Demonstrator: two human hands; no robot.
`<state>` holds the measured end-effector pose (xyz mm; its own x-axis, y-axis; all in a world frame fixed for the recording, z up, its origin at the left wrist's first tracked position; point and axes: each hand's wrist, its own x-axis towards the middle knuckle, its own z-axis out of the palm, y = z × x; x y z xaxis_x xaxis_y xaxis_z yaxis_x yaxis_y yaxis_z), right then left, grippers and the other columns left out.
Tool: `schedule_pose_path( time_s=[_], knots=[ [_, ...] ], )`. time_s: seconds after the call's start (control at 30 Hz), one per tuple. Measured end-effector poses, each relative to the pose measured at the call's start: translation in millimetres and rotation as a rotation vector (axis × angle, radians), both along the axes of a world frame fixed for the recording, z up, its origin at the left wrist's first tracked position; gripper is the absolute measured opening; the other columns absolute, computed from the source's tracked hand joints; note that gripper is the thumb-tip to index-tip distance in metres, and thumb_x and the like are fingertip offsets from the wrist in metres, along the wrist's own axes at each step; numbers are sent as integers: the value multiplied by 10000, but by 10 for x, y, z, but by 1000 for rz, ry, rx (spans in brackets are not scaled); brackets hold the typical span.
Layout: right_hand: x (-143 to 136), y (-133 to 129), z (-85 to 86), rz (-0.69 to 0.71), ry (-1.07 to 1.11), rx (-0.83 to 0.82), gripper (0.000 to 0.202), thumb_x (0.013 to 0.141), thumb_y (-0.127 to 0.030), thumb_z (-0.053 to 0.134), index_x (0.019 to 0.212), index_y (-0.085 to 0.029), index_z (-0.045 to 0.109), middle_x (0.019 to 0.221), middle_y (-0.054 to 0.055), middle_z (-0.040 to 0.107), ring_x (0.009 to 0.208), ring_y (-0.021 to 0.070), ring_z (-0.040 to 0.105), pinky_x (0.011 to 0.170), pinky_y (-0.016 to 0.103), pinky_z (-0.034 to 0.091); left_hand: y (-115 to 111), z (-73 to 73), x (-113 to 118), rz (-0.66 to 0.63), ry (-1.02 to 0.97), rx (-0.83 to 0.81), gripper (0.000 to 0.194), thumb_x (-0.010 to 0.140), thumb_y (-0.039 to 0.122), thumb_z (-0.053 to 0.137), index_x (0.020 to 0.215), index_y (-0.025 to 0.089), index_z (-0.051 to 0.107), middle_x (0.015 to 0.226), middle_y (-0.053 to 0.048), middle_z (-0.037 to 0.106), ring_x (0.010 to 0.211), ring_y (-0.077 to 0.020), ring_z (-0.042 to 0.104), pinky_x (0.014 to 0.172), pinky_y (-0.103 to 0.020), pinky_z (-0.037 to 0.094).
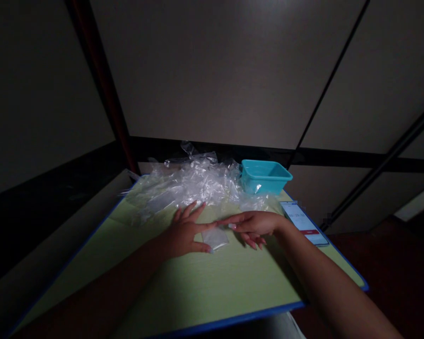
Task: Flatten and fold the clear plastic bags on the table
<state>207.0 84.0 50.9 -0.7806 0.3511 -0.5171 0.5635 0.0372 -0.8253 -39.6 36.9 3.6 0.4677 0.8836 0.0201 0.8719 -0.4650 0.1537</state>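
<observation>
My left hand [187,233] lies on the table with its fingers spread, index finger and thumb reaching over the left side of a small, flat, clear plastic bag [217,238]. From the right, my right hand [252,227] points its index finger at the bag's top edge, where its tip meets my left index finger. The other right fingers hang apart and loosely bent, with nothing visible in them. Just beyond both hands spreads a heap of crumpled clear plastic bags [201,181].
A turquoise plastic basket [266,178] stands at the back right, with clear plastic against its front. Beside my right forearm, a phone [305,223] with a lit screen lies along the right edge. The light green table [183,292] has a blue rim; panelled walls rise behind it.
</observation>
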Motion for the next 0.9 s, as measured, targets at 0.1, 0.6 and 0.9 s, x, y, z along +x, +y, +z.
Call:
schedule_pose_path(
  time_s=[0.1,0.6,0.9],
  knots=[
    [9,-61,64,122,-114,14,640,955,-365,363,1453,-248,-22,471,-74,567,321,102,509,338,162,402,-12,29,11,7,-2,-13,713,646,713,587,1291,486,385,1530,8,40,1360,-407,21,1024,-619,72],
    [-116,-454,161,218,-277,321,919,799,-523,555,1447,-56,100,376,-86,456,310,153,499,359,257,425,-25,61,20,14,-7,-19,745,625,688,633,1295,477,386,1529,-20,69,1360,-408,18,1013,-641,43],
    [-123,-497,202,228,-303,371,902,795,-496,566,1437,-18,149,385,-63,481,284,148,472,373,259,405,-27,65,27,17,5,-14,723,638,702,608,1290,487,384,1527,-9,68,1362,-405,22,1012,-646,37]
  ],
)
